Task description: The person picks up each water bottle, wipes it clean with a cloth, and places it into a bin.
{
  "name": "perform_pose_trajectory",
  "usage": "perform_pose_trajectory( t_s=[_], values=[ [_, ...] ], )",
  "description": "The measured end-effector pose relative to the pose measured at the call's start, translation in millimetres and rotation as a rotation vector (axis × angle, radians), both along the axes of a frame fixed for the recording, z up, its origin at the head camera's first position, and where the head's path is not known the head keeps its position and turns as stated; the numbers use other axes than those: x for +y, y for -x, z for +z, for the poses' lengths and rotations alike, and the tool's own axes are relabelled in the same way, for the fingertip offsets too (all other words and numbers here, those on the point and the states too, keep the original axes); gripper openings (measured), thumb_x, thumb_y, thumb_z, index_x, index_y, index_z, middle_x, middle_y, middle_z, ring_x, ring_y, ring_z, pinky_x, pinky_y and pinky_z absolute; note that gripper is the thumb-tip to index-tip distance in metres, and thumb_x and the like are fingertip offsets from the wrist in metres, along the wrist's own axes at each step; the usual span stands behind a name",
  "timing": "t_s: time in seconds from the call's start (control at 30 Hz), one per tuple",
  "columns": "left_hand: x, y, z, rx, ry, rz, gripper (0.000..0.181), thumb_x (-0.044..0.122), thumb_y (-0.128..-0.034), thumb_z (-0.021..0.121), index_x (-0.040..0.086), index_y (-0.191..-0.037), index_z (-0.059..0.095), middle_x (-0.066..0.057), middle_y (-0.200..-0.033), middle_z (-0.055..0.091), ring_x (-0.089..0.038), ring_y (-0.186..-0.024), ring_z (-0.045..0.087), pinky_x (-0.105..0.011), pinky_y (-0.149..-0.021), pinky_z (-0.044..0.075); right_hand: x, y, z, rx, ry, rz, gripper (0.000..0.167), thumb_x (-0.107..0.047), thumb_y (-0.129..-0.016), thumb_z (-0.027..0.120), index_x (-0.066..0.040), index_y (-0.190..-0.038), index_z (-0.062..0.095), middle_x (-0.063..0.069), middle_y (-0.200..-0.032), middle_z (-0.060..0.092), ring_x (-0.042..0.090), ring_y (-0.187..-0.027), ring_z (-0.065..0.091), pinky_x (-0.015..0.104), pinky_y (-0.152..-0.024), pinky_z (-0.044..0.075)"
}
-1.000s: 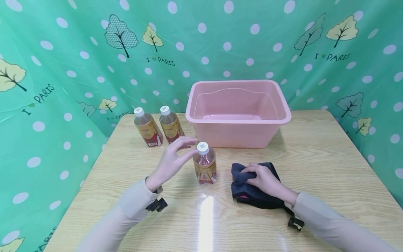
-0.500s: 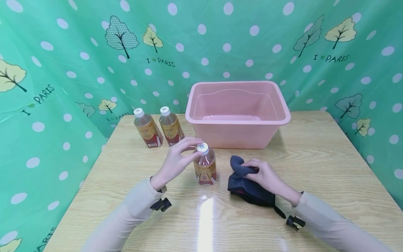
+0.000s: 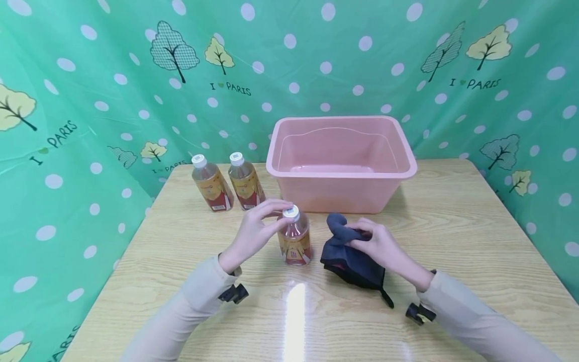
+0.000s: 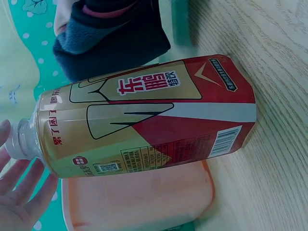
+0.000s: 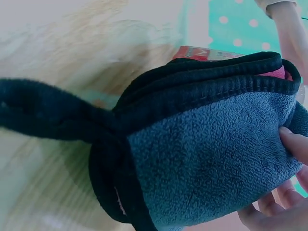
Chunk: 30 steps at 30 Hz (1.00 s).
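My left hand [image 3: 255, 230] pinches the white cap of a drink bottle [image 3: 295, 249] between thumb and fingers. The bottle stands upright on the table, its gold and red label facing the left wrist camera [image 4: 149, 115]. To its right, my right hand [image 3: 379, 247] grips the upper part of a folded dark blue-grey towel [image 3: 355, 266]. Black trim and a hanging loop [image 5: 48, 110] show on the towel in the right wrist view, with a bit of pink inside the fold. Its upper end sticks up beyond my fingers, close to the bottle but apart from it in the head view.
Two similar bottles [image 3: 212, 186] [image 3: 246, 185] stand at the back left of the wooden table [image 3: 452, 226]. A pink plastic tub [image 3: 334, 193] sits behind the held bottle and towel. A green dotted curtain [image 3: 325, 55] hangs behind the table.
My left hand has moved slightly right, its fingers coming onto the bottle's cap. My right hand has lifted and tilted the towel, bringing it left toward the bottle.
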State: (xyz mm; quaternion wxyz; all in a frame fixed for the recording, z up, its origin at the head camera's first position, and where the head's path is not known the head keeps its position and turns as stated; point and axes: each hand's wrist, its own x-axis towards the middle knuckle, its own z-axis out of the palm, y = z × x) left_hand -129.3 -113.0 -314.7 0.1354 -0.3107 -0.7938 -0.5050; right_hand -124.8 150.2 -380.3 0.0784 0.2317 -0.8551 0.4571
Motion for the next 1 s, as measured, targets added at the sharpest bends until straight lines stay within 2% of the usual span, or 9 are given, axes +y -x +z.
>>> perform_pose_trajectory(
  t_s=[0.17, 0.43, 0.67, 1.0],
  values=[
    [0.4, 3.0, -4.0, 0.024, 0.007, 0.006, 0.022, -0.009, -0.0727, 0.065, -0.010, -0.094, 0.061, -0.021, -0.099, 0.061, -0.030, -0.092, 0.058, -0.039, -0.077, 0.051, -4.5, 2.2, 7.3, -0.005, 0.023, 0.009, 0.026, 0.004, -0.073, 0.068, 0.001, -0.099, 0.065, 0.009, -0.092, 0.062, 0.007, -0.082, 0.055, 0.024, -0.069, 0.051],
    [-4.5, 20.1, -29.1, 0.048, -0.025, -0.005, 0.023, -0.003, -0.0729, 0.068, -0.004, -0.096, 0.065, -0.014, -0.100, 0.063, -0.023, -0.093, 0.059, -0.027, -0.078, 0.051, -15.3, 7.2, 17.2, 0.028, 0.079, 0.051, 0.025, 0.001, -0.076, 0.066, 0.001, -0.101, 0.064, 0.008, -0.093, 0.062, 0.003, -0.083, 0.053, 0.020, -0.070, 0.049],
    [-5.7, 22.5, -33.8, 0.093, -0.055, -0.036, 0.022, -0.001, -0.0739, 0.068, -0.003, -0.096, 0.065, -0.013, -0.100, 0.063, -0.022, -0.092, 0.060, -0.030, -0.076, 0.052, -25.6, 9.6, 24.1, 0.016, 0.111, 0.083, 0.025, -0.002, -0.077, 0.066, 0.001, -0.102, 0.064, 0.007, -0.094, 0.062, 0.005, -0.084, 0.053, 0.022, -0.072, 0.049],
    [-7.5, 22.6, -32.9, 0.055, -0.051, -0.038, 0.021, -0.001, -0.0743, 0.068, -0.003, -0.095, 0.066, -0.012, -0.100, 0.063, -0.022, -0.092, 0.059, -0.031, -0.077, 0.052, -38.0, 11.7, 28.9, -0.008, 0.131, 0.115, 0.026, -0.002, -0.078, 0.065, 0.001, -0.105, 0.063, 0.008, -0.095, 0.062, 0.010, -0.084, 0.054, 0.020, -0.069, 0.048]
  ],
)
